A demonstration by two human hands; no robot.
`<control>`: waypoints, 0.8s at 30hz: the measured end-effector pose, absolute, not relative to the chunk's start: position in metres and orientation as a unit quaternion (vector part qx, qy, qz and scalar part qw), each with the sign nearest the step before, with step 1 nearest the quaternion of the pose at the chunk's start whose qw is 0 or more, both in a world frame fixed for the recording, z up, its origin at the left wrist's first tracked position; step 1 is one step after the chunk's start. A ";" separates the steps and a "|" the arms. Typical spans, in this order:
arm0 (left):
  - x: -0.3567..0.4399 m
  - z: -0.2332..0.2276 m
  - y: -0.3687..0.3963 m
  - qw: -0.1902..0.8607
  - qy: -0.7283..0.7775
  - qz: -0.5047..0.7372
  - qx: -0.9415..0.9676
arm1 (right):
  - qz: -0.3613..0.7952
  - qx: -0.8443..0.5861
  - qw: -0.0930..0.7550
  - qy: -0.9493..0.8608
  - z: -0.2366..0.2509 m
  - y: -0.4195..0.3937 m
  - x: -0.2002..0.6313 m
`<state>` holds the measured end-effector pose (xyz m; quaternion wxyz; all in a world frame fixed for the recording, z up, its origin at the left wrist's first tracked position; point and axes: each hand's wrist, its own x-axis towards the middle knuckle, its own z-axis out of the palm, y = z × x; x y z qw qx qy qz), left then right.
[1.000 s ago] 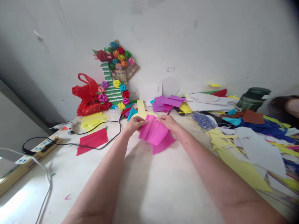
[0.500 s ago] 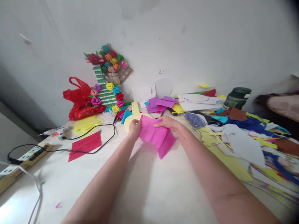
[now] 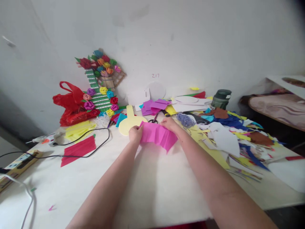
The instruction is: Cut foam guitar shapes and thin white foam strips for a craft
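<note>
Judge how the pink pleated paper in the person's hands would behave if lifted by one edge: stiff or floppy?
The pink pleated paper probably flops: it sags between the left hand and right hand. It looks thin and creased, so likely very light and easy to tear. Its folds would probably spread open when released.

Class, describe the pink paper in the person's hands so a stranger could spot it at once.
Start at the white table below the wall. Near its middle, the left hand and right hand hold the pink paper by its two ends. Unlike the flat purple sheets behind, it is creased into pleats.
</note>
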<state>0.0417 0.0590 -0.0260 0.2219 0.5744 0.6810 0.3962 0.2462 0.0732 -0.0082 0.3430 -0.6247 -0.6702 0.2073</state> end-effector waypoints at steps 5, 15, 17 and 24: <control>0.057 -0.022 0.046 0.153 0.701 0.360 0.596 | 0.047 -0.708 0.230 -0.666 0.000 0.065 0.256; 0.063 -0.027 0.042 0.102 0.710 0.341 0.608 | 0.153 -0.674 0.191 -0.697 0.005 0.059 0.269; 0.063 -0.027 0.042 0.095 0.713 0.342 0.604 | 0.162 -0.669 0.221 -0.691 0.003 0.062 0.273; 0.058 -0.027 0.046 0.084 0.737 0.323 0.588 | 0.029 -0.693 0.214 -0.688 0.003 0.061 0.272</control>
